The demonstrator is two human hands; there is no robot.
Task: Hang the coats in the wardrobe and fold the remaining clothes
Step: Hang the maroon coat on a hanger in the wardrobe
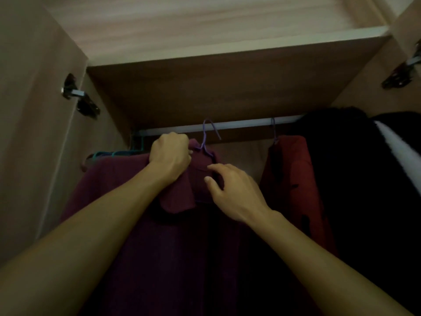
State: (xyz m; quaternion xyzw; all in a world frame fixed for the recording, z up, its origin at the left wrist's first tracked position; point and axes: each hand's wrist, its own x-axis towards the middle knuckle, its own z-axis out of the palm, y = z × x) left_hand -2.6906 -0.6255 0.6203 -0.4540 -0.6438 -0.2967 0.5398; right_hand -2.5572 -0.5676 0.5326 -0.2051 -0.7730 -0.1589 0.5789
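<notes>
Maroon coat (141,224) sits mid-frame inside the wardrobe (216,87), on a purple hanger (202,142). The hook is up at the rail (239,124), but I can't tell if it is over the rail or just in front of it. Left hand (170,153) is fisted on the coat's collar just left of the hook, fingertips hidden in the cloth. Right hand (232,190) is half-curled with thumb and index tip on the collar below the hanger; can't tell if it pinches the cloth or only touches it. Both forearms cover much of the coat, and its lower part goes dark and is cut off at the bottom edge. Teal hangers (136,142) at the left end of the rail are partly behind the coat. Right of centre is a red garment (289,174) with dark marks on its own hanger. Far right, dark clothes (346,167) with a white strip (401,147), too murky to identify.
</notes>
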